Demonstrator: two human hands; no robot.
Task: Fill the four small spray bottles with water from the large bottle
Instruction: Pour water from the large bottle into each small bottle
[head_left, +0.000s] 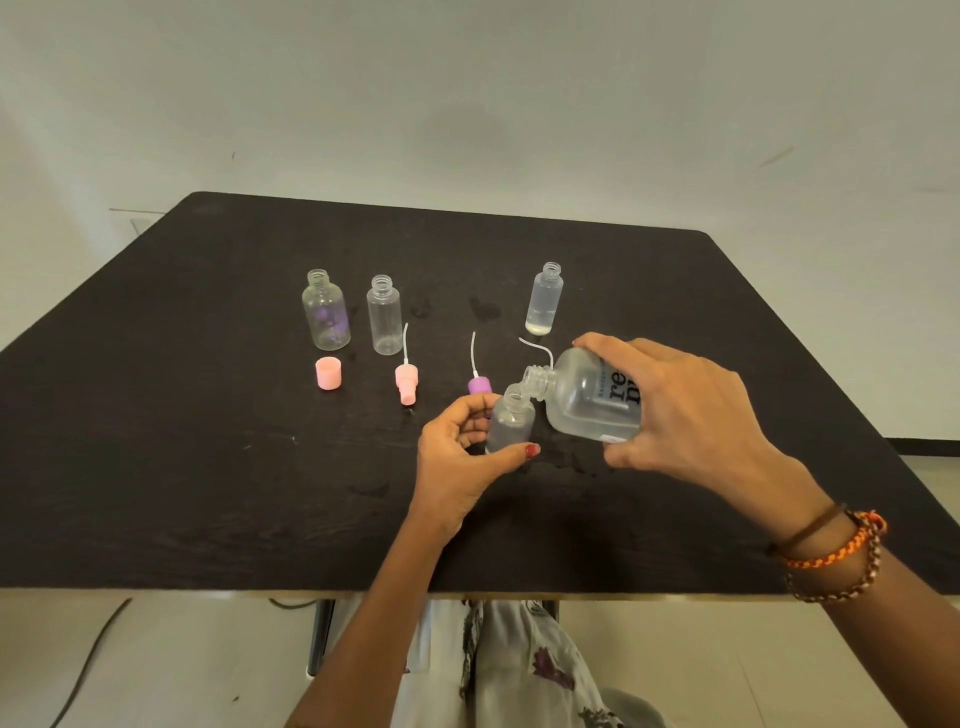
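- We are gripping the large bottle (592, 397) with our right hand (691, 410), tipping its mouth onto the small spray bottle (510, 422); our fingers are covering most of its label.
- Only "re" is reading clearly on that label; the smaller print is blurring.
- Our left hand (457, 457) is holding the small bottle on the black table (208, 467), partly hiding a purple sprayer (479, 385).
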